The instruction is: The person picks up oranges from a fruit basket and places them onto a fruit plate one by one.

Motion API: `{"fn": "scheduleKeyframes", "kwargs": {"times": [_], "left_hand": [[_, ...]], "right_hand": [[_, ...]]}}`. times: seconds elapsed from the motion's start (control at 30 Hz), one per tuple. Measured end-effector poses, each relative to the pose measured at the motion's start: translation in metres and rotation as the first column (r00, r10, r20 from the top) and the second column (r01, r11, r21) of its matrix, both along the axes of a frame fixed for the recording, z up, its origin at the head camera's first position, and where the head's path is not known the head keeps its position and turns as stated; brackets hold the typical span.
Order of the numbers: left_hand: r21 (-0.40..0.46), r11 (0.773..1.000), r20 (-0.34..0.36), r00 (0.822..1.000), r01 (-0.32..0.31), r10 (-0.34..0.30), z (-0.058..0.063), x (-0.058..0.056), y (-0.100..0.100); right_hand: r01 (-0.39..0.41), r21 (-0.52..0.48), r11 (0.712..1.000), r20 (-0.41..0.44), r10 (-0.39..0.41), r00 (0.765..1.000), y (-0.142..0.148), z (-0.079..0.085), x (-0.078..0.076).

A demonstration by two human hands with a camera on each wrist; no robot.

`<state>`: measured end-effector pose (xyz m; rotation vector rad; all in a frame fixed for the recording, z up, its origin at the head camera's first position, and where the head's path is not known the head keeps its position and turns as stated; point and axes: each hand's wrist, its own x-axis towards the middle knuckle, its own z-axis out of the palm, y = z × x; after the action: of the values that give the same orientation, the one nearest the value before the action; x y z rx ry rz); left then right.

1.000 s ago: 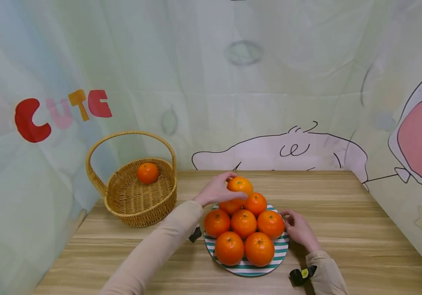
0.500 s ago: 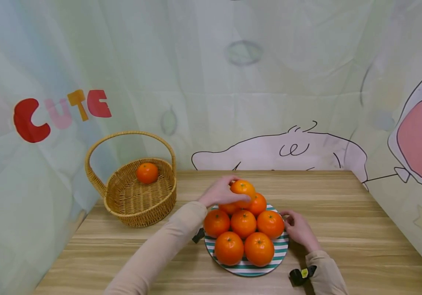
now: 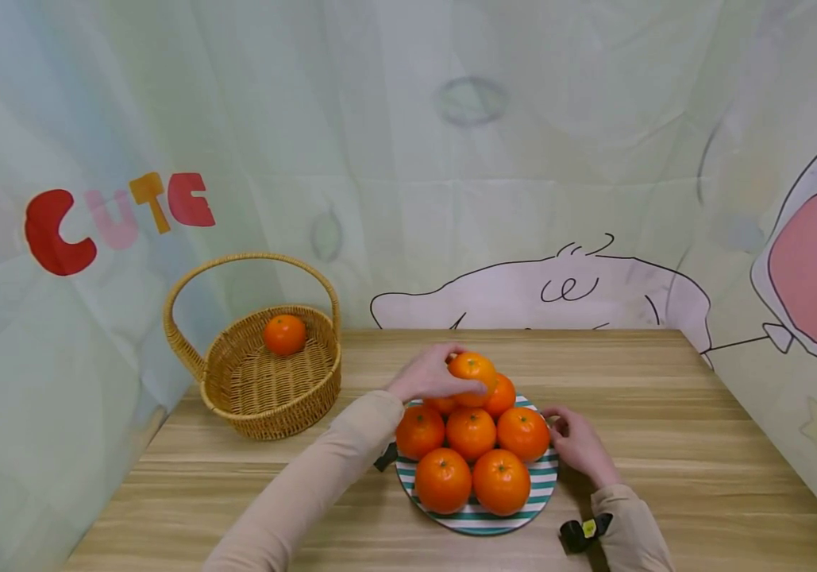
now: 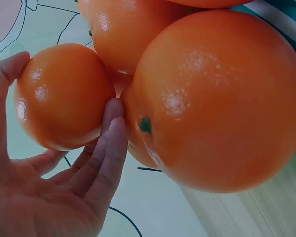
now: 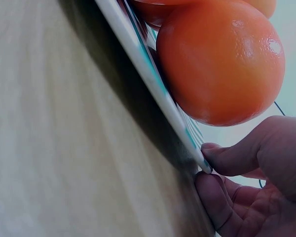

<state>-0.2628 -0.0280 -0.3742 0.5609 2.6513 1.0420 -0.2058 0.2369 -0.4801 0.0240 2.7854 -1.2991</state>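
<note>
My left hand [image 3: 433, 376] grips an orange [image 3: 472, 375] at the far side of a heap. In the left wrist view, thumb and fingers curl around this orange [image 4: 64, 96], and the fingertips lie right against a neighbouring orange [image 4: 217, 98]. Several more oranges [image 3: 471, 434] sit on a round plate [image 3: 475, 522] with green and white stripes. At the plate's right edge is my right hand [image 3: 581, 446]. The right wrist view shows its thumb above and a finger below, pinching the plate's rim [image 5: 160, 94], with one orange [image 5: 222, 61] close by.
Left of the plate stands a wicker basket [image 3: 272, 425] with a tall arched handle [image 3: 254, 257]. One orange [image 3: 284, 334] lies inside it at the back. A printed curtain [image 3: 408, 175] hangs behind the wooden table [image 3: 665, 397].
My left hand has moved a little right and down with the orange, over the heap on the plate. My right hand keeps its place at the plate's edge.
</note>
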Motion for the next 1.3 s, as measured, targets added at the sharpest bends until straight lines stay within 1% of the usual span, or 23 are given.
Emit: {"fn": "scheduleKeyframes", "kwargs": {"times": [0.13, 0.23, 0.47, 0.7, 0.97, 1.23, 1.3], "left_hand": [[0.008, 1.000, 0.021, 1.000, -0.007, 0.007, -0.0007, 0.0001, 0.0000], [0.006, 1.000, 0.024, 1.000, -0.007, 0.007, -0.0011, -0.0003, 0.0002], [-0.008, 1.000, 0.012, 1.000, -0.001, 0.001, -0.0006, -0.0006, 0.0004], [-0.001, 1.000, 0.019, 1.000, 0.005, -0.005, -0.0011, -0.0012, 0.0000], [-0.013, 1.000, 0.023, 1.000, -0.001, 0.001, -0.0008, -0.0010, 0.0001], [-0.009, 1.000, 0.020, 1.000, 0.005, -0.005, -0.0030, -0.0023, -0.0003], [-0.008, 1.000, 0.030, 1.000, 0.001, 0.000, -0.0028, -0.0016, -0.0006]], "right_hand": [[-0.001, 0.004, 1.000, -0.004, 0.001, 1.000, -0.0001, -0.0002, -0.0004], [0.000, 0.004, 1.000, -0.002, 0.000, 1.000, -0.0003, 0.0001, -0.0003], [-0.004, 0.001, 1.000, -0.006, 0.004, 1.000, -0.0002, 0.0004, -0.0006], [-0.007, 0.007, 1.000, -0.012, 0.007, 1.000, 0.0001, 0.0001, -0.0009], [-0.010, 0.004, 1.000, -0.015, 0.010, 1.000, -0.0001, 0.0004, -0.0009], [-0.012, -0.007, 1.000, -0.011, 0.012, 1.000, -0.0002, 0.0005, -0.0004], [-0.019, -0.007, 1.000, -0.027, 0.019, 0.999, 0.0001, 0.0002, -0.0003]]}}
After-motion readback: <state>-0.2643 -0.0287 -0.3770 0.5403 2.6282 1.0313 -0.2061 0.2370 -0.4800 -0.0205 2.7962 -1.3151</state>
